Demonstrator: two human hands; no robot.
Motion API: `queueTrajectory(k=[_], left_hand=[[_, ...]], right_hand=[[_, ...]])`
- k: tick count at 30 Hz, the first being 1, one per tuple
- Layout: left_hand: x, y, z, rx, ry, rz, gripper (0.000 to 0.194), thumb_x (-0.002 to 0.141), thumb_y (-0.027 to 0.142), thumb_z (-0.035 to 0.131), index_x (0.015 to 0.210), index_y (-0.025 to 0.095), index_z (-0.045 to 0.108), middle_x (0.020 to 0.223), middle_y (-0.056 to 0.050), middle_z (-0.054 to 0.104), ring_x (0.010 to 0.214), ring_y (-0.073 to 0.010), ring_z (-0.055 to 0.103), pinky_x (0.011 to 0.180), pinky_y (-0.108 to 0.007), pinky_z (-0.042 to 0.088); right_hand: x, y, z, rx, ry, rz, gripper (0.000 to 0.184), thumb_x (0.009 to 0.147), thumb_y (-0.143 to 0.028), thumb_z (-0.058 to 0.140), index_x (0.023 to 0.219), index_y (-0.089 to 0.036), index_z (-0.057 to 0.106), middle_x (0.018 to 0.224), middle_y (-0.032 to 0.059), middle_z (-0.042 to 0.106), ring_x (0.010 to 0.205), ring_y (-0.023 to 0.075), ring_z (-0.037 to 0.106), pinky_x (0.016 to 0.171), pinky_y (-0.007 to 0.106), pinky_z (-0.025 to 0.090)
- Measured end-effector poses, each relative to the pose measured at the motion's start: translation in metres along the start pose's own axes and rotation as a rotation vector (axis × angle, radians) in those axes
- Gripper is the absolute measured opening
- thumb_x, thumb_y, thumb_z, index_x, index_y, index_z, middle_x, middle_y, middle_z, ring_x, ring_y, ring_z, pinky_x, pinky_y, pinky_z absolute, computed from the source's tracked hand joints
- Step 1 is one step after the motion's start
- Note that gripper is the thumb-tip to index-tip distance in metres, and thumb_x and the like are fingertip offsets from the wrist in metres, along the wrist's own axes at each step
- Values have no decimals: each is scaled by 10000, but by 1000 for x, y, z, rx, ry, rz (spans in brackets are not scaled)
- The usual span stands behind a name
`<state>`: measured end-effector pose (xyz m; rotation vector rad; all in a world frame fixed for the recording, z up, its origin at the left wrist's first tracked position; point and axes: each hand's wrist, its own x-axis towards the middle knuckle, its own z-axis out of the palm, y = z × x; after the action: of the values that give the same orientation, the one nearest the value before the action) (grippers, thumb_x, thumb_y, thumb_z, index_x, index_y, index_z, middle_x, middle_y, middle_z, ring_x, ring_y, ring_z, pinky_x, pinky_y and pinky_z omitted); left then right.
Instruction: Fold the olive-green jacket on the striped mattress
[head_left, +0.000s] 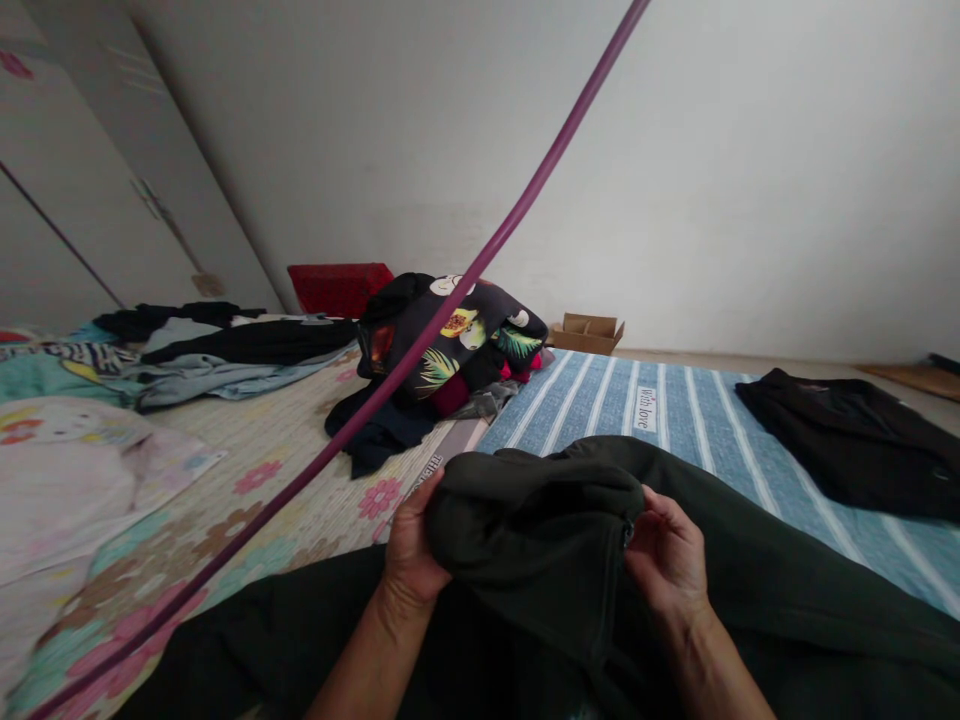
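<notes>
A dark green zip jacket (540, 570) spreads across the near foreground, its sleeves reaching out to both sides. My left hand (415, 540) grips the left side of its raised collar, with the fingers mostly hidden behind the fabric. On the other side, my right hand (667, 550) pinches the collar edge beside the zipper (627, 532). Between the hands the collar stands up and folds over on itself. The lower part of the jacket runs out of the bottom of the view.
A purple pole (480, 265) slants across the view. Behind lie a heap of dark printed clothes (480, 335), a red box (337, 289) and an open cardboard box (587, 333). A folded black garment (855, 435) rests on the blue striped sheet (600, 400). More clothes (247, 345) lie left.
</notes>
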<state>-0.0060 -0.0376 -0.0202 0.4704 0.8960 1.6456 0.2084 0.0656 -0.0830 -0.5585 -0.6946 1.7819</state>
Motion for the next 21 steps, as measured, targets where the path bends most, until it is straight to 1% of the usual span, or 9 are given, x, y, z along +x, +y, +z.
queueTrajectory(k=[3, 5, 9, 11, 13, 15, 17, 19, 21], left_hand=[[-1, 3, 3, -45, -74, 12, 303, 781, 398, 507, 813, 157, 688, 855, -79, 721, 1102, -291, 558, 1022, -460, 347], [-3, 5, 7, -56, -116, -4, 354, 803, 433, 476, 844, 157, 695, 891, -77, 718, 1132, -285, 537, 1045, -451, 313], [-11, 5, 26, -152, -242, -133, 434, 855, 445, 406, 981, 137, 685, 973, -86, 704, 1154, -269, 522, 1062, -419, 287], [-15, 4, 40, -227, -314, -211, 442, 878, 421, 386, 1059, 124, 658, 1005, -98, 696, 1151, -264, 525, 1063, -400, 284], [-17, 2, 52, -267, -358, -295, 449, 888, 408, 388, 1119, 106, 625, 1029, -112, 687, 1142, -265, 532, 1059, -390, 287], [-18, 1, 62, -267, -364, -357, 469, 879, 415, 417, 1156, 80, 593, 1037, -126, 680, 1117, -274, 549, 1044, -392, 304], [-18, 1, 66, -239, -326, -370, 486, 861, 418, 461, 1168, 58, 573, 1025, -134, 679, 1070, -280, 577, 1015, -397, 338], [-17, 2, 65, -187, -265, -355, 483, 841, 414, 504, 1151, 51, 577, 990, -132, 685, 1004, -277, 610, 969, -392, 385], [-17, 2, 61, -114, -211, -314, 443, 822, 384, 551, 1123, 61, 594, 946, -122, 693, 936, -265, 635, 917, -374, 425]], right_hand=[[-8, -6, -1, 8, -13, 117, 127, 610, -297, 679, 587, -193, 610, 567, -8, 623, 513, 144, 562, 544, 283, 476], [-9, -20, -4, -214, -37, 127, 229, 658, -384, 664, 585, -175, 604, 558, 12, 601, 510, 147, 538, 520, 276, 445], [-2, -68, 14, -895, 148, -177, 380, 709, -525, 616, 633, -153, 634, 600, 40, 601, 604, 177, 541, 569, 280, 407], [2, -88, 41, -1090, 9, -303, 378, 741, -522, 586, 688, -153, 648, 614, 27, 581, 619, 167, 517, 560, 264, 377], [5, -98, 73, -1123, -256, -323, 355, 757, -499, 582, 707, -153, 643, 608, 2, 544, 596, 134, 479, 526, 235, 343], [7, -97, 99, -1089, -567, -154, 351, 757, -492, 591, 690, -148, 626, 597, -17, 516, 554, 100, 440, 486, 212, 310], [11, -89, 114, -999, -775, 96, 367, 731, -497, 627, 646, -142, 595, 544, -37, 472, 488, 71, 386, 442, 199, 275], [13, -79, 116, -861, -809, 263, 375, 690, -477, 682, 593, -138, 555, 483, -58, 423, 434, 48, 331, 412, 189, 241], [15, -71, 112, -695, -764, 320, 370, 664, -428, 724, 555, -136, 526, 450, -68, 411, 405, 35, 314, 397, 181, 225]])
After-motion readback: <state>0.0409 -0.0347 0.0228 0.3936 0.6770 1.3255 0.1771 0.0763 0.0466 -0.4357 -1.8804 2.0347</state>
